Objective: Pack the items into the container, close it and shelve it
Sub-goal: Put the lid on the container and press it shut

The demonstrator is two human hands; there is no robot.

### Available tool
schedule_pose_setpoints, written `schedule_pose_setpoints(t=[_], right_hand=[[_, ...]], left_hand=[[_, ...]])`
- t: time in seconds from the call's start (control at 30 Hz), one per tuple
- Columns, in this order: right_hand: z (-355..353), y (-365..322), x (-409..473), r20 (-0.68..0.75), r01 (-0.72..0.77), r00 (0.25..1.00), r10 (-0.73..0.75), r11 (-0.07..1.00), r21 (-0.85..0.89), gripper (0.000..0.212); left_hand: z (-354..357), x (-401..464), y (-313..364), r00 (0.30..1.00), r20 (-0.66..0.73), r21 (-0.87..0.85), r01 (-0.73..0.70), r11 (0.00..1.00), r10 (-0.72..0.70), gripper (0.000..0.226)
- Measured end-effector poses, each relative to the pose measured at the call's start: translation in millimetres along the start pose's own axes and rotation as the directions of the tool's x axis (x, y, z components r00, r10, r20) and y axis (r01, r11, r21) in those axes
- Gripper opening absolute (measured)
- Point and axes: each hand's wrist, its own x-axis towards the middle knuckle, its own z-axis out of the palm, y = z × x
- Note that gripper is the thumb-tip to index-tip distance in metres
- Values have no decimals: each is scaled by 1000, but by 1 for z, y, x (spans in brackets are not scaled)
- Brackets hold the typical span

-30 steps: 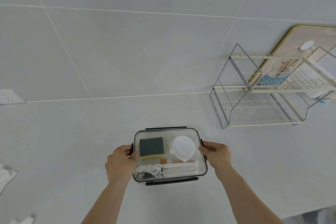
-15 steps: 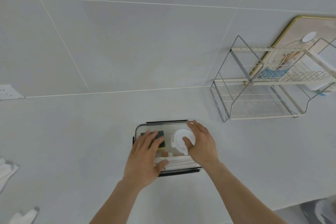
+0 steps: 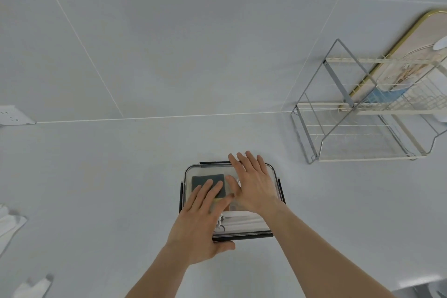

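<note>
Container (image 3: pixel 275 176) sits on the desk (image 3: pixel 96 189), nearer the front edge than the back, roughly mid-width. Clear lid (image 3: pixel 205 170) on top, black clips along its sides. Both hands lie flat on the lid, fingers spread, gripping nothing.

Left hand (image 3: pixel 200 222): palm over the lid's near-left part, fingertips reaching onto the area above the sponge (image 3: pixel 205 180), thumb hanging past the near clip (image 3: pixel 251 236).

Right hand (image 3: pixel 254 184): palm over the lid's right half, fingers pointing to the far edge and just passing it. Thumb touches or nearly touches the left fingers; cannot tell which.

Seen through the lid: dark green sponge in the far-left part, white folded items (image 3: pixel 244 221) and a coiled white cord (image 3: pixel 220 222) along the near side. What lies under the right palm is hidden.

Desk is pale grey and plain, meeting a wall (image 3: pixel 169 43) of large pale tiles. Socket (image 3: pixel 12 116) on the wall at far left.

Rack (image 3: pixel 358 128), two wire tiers, stands at the desk's back right, well apart from the container; lower tier open toward the front. A gold-rimmed board (image 3: pixel 411 38) leans behind it.

White cloth (image 3: pixel 9 225) at the left edge, another pale scrap (image 3: pixel 33 288) at the front-left corner. Bare desk lies between container and rack, and on the container's left.
</note>
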Motion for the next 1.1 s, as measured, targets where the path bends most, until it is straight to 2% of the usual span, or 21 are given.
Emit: schedule_pose_setpoints(t=[0.2,0.63,0.97,1.1], right_hand=[[1,1,9,-12,27,1000,-27,999,-25,60],[-2,-2,21,-60,-14,998,10,998,-56,44],[0,-3,22,-57,-20,998,16,997,-69,43],[-2,0,20,-63,15,998,-16,999,-28,48]], left_hand=[[0,6,-3,999,-35,-29,-29,999,28,99],[-2,12,-2,1000,15,-39,1,999,0,97],[-3,11,-2,1000,9,-36,1,999,-1,98],[-11,10,0,999,-35,-162,20,987,-26,93]])
